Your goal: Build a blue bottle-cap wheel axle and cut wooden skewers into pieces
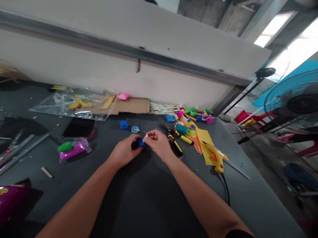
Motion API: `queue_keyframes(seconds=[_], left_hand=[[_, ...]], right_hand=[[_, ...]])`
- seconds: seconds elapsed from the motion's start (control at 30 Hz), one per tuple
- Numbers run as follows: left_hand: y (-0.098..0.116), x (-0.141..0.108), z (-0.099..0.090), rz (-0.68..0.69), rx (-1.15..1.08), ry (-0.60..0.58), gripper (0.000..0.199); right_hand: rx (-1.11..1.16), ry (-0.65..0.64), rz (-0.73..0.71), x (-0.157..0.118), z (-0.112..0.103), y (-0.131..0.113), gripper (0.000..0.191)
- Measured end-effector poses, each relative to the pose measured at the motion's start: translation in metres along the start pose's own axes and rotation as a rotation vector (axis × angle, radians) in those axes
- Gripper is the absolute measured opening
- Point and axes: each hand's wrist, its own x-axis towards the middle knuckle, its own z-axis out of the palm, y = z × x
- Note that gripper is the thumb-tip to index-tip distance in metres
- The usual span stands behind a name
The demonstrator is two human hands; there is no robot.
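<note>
Small, deep-blue object (pixel 141 142), partly hidden

On your desk (pixel 250 202) you have one small blue piece (pixel 141 142), two round blue tubs or lids (pixel 124 124), one glue gun (pixel 218 160), one pair of pliers (pixel 186 138), one smartphone (pixel 79 128), one green lump (pixel 65 147), one purple packet (pixel 73 150) and one pink packet (pixel 123 96). Beyond, you have one fan (pixel 302 102).

A dark grey table (pixel 253 204) carries a phone (pixel 79 128), cardboard (pixel 134 105), yellow-handled pliers (pixel 187 139) and a purple packet (pixel 72 153).
</note>
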Motion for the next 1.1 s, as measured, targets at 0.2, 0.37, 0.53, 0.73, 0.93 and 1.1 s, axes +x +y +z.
queue_keyframes(seconds=[0.2, 0.37, 0.53, 0.73, 0.93, 1.1], left_hand=[[-0.007, 0.002, 0.003, -0.014, -0.139, -0.012, 0.038], [-0.011, 0.005, 0.005, -0.008, -0.158, -0.032, 0.041], [-0.013, 0.007, 0.005, 0.075, -0.032, 0.004, 0.039], [-0.013, 0.006, 0.003, 0.100, -0.028, 0.065, 0.033], [-0.014, 0.007, 0.002, 0.049, -0.026, 0.013, 0.029], [-0.011, 0.009, 0.001, 0.135, -0.011, 0.011, 0.024]], right_hand=[[-0.186, -0.029, -0.201, 0.003, -0.008, 0.005, 0.038], [-0.395, -0.034, -0.334, 0.004, -0.010, 0.014, 0.034], [-0.523, -0.059, -0.411, 0.000, -0.012, 0.013, 0.026], [-0.670, -0.076, -0.404, -0.004, -0.014, 0.010, 0.027], [-0.658, -0.108, -0.390, -0.003, -0.016, 0.010, 0.027], [-0.666, -0.129, -0.371, -0.002, -0.017, 0.006, 0.026]])
